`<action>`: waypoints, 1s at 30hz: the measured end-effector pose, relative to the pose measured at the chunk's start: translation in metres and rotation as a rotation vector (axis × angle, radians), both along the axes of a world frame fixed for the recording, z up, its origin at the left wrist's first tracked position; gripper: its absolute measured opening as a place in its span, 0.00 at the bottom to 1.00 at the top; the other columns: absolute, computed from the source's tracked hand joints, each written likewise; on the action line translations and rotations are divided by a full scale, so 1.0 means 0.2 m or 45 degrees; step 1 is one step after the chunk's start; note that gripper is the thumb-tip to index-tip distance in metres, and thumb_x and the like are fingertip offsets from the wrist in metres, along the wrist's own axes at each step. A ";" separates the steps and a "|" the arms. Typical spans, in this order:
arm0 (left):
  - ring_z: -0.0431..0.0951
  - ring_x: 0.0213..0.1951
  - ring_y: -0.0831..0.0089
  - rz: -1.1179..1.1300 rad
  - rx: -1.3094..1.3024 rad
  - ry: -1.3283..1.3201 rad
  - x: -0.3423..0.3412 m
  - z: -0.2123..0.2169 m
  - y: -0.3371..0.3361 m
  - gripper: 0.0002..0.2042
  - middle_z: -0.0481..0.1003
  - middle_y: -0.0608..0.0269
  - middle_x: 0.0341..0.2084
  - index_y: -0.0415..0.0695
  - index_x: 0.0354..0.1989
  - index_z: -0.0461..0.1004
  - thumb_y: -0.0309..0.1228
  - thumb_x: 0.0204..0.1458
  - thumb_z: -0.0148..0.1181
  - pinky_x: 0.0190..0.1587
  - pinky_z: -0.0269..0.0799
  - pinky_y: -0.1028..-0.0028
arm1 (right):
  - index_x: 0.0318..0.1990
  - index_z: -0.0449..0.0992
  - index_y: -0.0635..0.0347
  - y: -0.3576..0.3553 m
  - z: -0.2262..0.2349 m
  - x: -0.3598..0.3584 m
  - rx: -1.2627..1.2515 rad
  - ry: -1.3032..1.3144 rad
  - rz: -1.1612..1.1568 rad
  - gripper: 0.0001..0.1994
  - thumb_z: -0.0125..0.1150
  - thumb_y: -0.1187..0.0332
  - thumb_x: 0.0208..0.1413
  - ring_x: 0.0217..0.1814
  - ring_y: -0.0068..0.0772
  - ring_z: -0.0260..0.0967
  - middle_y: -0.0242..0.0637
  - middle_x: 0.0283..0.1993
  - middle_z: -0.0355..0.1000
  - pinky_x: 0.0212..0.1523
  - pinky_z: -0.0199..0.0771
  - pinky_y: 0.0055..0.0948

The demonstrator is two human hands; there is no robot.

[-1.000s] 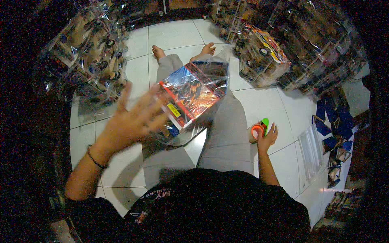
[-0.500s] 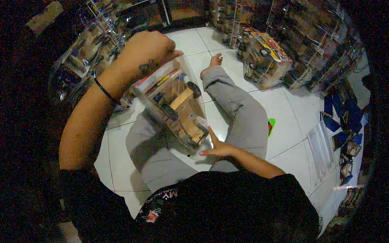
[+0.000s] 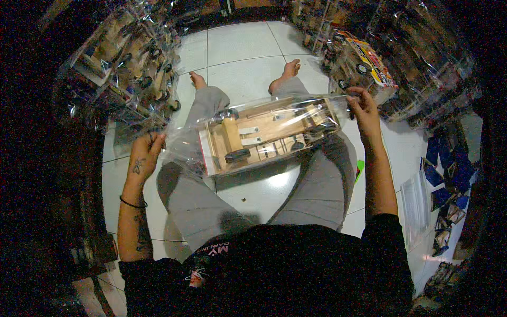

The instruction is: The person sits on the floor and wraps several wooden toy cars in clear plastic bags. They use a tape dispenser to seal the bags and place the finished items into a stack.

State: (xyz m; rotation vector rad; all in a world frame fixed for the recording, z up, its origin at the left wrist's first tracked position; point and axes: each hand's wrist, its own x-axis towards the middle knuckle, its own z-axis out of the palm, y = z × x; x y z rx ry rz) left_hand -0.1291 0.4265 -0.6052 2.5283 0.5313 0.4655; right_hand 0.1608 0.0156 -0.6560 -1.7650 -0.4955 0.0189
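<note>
Holds one wooden toy vehicle (image 3: 272, 134), underside up, inside one clear plastic bag (image 3: 182, 141), over two spread legs (image 3: 208, 206). Lies lengthwise left to right, with right end farther forward. Shows two dark wheels (image 3: 237, 155) near left end. Pinches bag ends in left hand (image 3: 146, 151) and right hand (image 3: 365, 110), with both forearms (image 3: 381, 177) extended forward.

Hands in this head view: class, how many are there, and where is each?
2: the left hand at the left end of the plastic, the right hand at its right end, the toy between them. Others could hide in the dark.
</note>
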 end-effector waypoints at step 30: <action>0.77 0.30 0.51 -0.679 0.638 -0.108 0.65 -0.45 -0.66 0.10 0.75 0.44 0.27 0.36 0.31 0.73 0.32 0.51 0.50 0.33 0.71 0.58 | 0.34 0.73 0.61 0.72 -0.15 -0.19 -0.975 -0.779 0.901 0.10 0.53 0.64 0.49 0.39 0.52 0.69 0.48 0.36 0.72 0.41 0.68 0.43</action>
